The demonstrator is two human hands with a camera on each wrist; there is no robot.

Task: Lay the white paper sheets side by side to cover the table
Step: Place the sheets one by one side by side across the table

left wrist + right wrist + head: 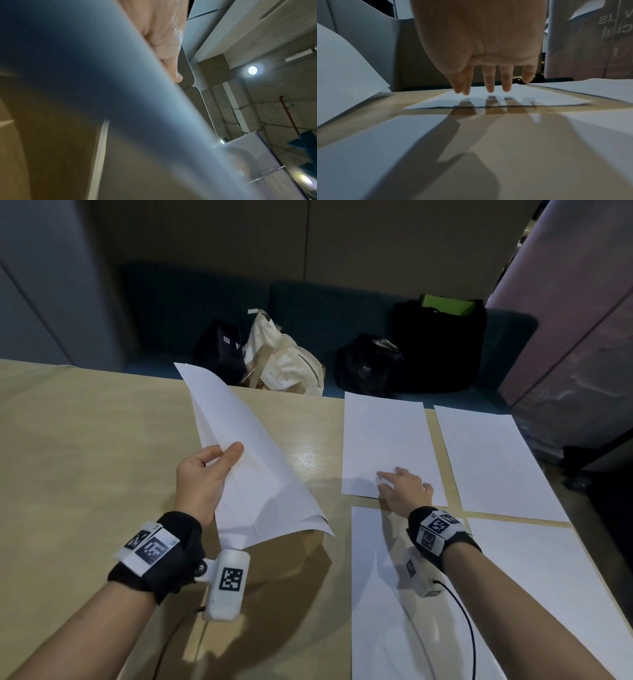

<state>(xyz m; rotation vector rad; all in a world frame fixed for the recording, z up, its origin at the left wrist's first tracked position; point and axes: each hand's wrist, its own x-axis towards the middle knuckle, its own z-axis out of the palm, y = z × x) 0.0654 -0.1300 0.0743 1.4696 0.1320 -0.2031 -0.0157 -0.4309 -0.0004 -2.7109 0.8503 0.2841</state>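
Observation:
My left hand (pixel 205 474) grips a bent stack of white paper sheets (pixel 253 474) above the light wooden table (pixel 85 457), thumb on top. In the left wrist view the stack (pixel 102 81) fills most of the picture with fingers (pixel 164 40) behind it. My right hand (pixel 404 487) reaches with straight fingers (pixel 489 81) over the near edge of a flat sheet (pixel 383 440); whether they touch it I cannot tell. Another sheet (pixel 493 460) lies to its right. Two nearer sheets (pixel 376 611) (pixel 555 577) lie below them, with narrow gaps of table between.
Past the table's far edge a dark bench holds a cream tote bag (pixel 284 361) and black bags (pixel 438 347). A grey partition (pixel 575 337) stands at the right. The table's left half shows bare wood.

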